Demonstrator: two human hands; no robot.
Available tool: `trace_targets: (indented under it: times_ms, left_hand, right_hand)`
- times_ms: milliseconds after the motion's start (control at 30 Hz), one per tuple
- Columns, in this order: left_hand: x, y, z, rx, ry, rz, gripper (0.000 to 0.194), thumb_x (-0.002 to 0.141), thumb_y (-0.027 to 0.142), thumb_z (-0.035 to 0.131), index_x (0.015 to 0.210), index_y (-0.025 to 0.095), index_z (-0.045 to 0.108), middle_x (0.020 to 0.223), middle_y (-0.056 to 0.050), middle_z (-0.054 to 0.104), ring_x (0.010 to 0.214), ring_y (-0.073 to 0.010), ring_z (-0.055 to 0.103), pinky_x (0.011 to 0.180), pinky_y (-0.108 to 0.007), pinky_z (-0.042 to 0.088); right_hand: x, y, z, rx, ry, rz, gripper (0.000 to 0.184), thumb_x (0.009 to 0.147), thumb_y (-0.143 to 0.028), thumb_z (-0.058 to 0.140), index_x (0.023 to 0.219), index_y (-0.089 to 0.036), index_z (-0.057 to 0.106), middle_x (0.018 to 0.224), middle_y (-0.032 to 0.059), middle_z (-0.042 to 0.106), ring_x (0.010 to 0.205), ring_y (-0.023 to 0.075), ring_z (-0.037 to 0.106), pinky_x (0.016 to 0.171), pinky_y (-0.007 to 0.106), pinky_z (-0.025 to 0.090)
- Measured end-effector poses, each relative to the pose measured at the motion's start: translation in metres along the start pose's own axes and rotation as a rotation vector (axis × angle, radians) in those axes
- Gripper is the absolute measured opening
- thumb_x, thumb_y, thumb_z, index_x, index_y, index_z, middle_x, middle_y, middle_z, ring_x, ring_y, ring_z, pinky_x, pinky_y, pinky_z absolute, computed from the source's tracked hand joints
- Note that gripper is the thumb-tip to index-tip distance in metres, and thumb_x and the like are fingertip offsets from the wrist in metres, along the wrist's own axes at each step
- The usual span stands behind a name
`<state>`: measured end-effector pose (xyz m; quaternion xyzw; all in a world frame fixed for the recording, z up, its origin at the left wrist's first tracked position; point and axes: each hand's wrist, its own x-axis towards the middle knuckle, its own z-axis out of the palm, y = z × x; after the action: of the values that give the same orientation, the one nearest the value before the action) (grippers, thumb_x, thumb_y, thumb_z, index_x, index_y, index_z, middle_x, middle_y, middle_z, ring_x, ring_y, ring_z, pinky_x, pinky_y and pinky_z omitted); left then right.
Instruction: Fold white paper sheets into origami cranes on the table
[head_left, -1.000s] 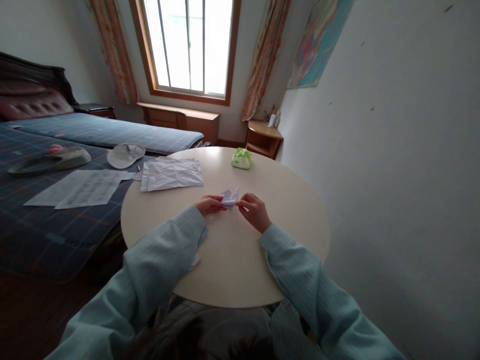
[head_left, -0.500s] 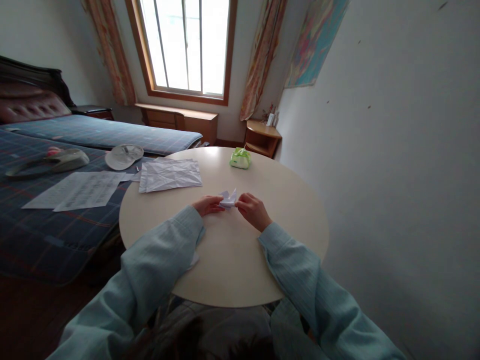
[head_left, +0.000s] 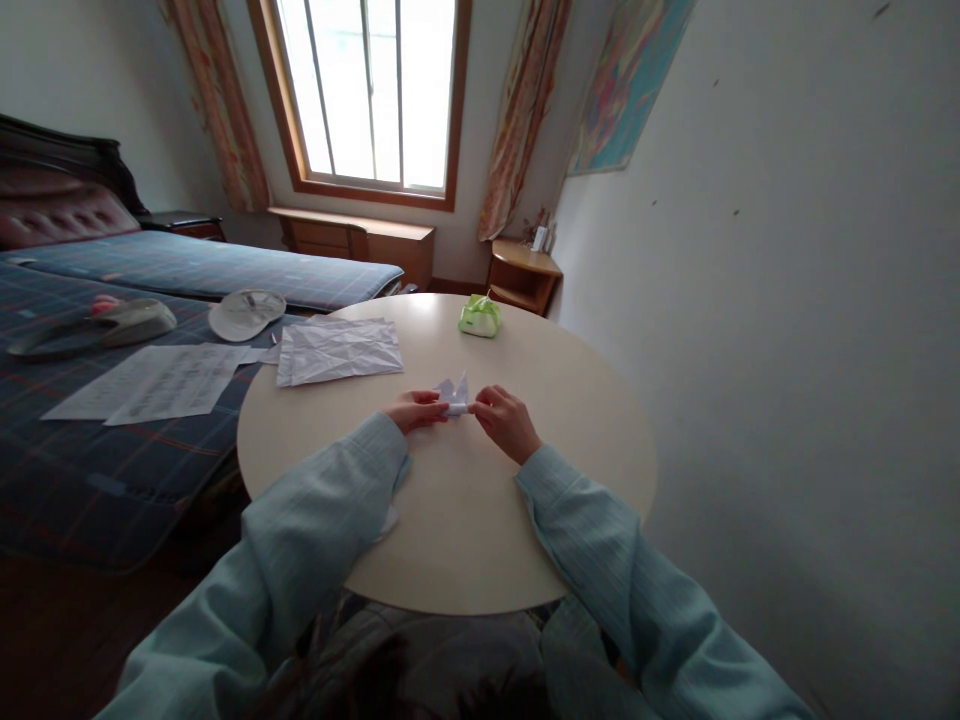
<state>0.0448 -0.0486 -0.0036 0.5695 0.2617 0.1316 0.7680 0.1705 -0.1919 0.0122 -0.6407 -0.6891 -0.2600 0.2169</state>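
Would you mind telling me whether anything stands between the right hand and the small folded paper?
Nothing visible does: the right hand has its fingertips at one end of the folded paper, the left hand holds the other end, and the green packet and creased sheets lie farther off.

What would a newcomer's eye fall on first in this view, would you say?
Probably the bright window at the back, between patterned curtains. Next, the small folded white paper between left hand and right hand, above the round table, with a green packet beyond.
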Motion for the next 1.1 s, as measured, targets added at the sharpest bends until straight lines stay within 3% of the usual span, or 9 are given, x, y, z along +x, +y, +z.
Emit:
trace_targets:
  times_ms: [267, 500, 633, 800, 933, 1100]
  left_hand:
    - [0.001, 0.004, 0.001, -0.093, 0.034, 0.118, 0.043, 0.046, 0.017, 0.076, 0.083, 0.01, 0.056, 0.068, -0.004, 0.066, 0.058, -0.0124, 0.061, 0.069, -0.027, 0.049]
    - [-0.001, 0.002, -0.001, -0.002, -0.176, 0.109, 0.05, 0.05, 0.022, 0.075, 0.095, 0.011, 0.056, 0.078, -0.008, 0.066, 0.064, -0.0139, 0.061, 0.072, -0.03, 0.048]
    - [-0.005, 0.003, 0.0, 0.003, -0.239, 0.08, 0.055, 0.046, 0.023, 0.076, 0.095, 0.011, 0.055, 0.077, -0.007, 0.066, 0.061, -0.0125, 0.06, 0.066, -0.027, 0.048]
    - [-0.008, 0.005, 0.001, 0.007, -0.328, 0.041, 0.057, 0.042, 0.024, 0.078, 0.093, 0.011, 0.057, 0.079, -0.006, 0.065, 0.062, -0.0122, 0.06, 0.065, -0.026, 0.046]
    - [-0.008, 0.005, 0.002, -0.007, -0.277, 0.091, 0.054, 0.042, 0.024, 0.077, 0.091, 0.012, 0.058, 0.08, -0.005, 0.064, 0.068, -0.0129, 0.059, 0.072, -0.029, 0.043]
    - [-0.004, 0.004, 0.003, 0.039, -0.22, 0.206, 0.045, 0.04, 0.023, 0.077, 0.081, 0.011, 0.061, 0.078, -0.003, 0.065, 0.073, -0.0153, 0.059, 0.076, -0.032, 0.041]
  right_hand:
    - [-0.001, 0.003, 0.005, 0.401, 0.119, 0.223, 0.021, 0.072, -0.016, 0.05, 0.092, -0.02, 0.056, 0.076, 0.002, 0.053, 0.067, 0.0108, 0.049, 0.061, 0.023, 0.041]
    - [-0.002, 0.01, 0.012, 0.457, 0.256, 0.332, 0.032, 0.07, -0.011, 0.047, 0.099, -0.022, 0.052, 0.095, 0.0054, 0.053, 0.085, 0.0163, 0.05, 0.067, 0.031, 0.046]
    - [-0.001, 0.01, 0.011, 0.408, 0.245, 0.264, 0.024, 0.071, -0.019, 0.053, 0.094, -0.023, 0.057, 0.097, 0.0052, 0.055, 0.092, 0.0187, 0.048, 0.081, 0.037, 0.042]
    - [0.001, 0.006, 0.004, 0.416, 0.232, 0.226, 0.015, 0.075, -0.025, 0.051, 0.086, -0.022, 0.061, 0.099, 0.0048, 0.057, 0.095, 0.0175, 0.047, 0.084, 0.034, 0.039]
    - [0.001, 0.006, 0.004, 0.453, 0.155, 0.211, 0.015, 0.078, -0.026, 0.046, 0.079, -0.021, 0.061, 0.088, 0.0046, 0.06, 0.087, 0.0166, 0.049, 0.078, 0.031, 0.04]
    - [0.0, 0.004, 0.009, 0.532, 0.056, 0.37, 0.018, 0.079, -0.022, 0.041, 0.068, -0.018, 0.055, 0.067, 0.0026, 0.056, 0.064, 0.0126, 0.05, 0.061, 0.025, 0.039]
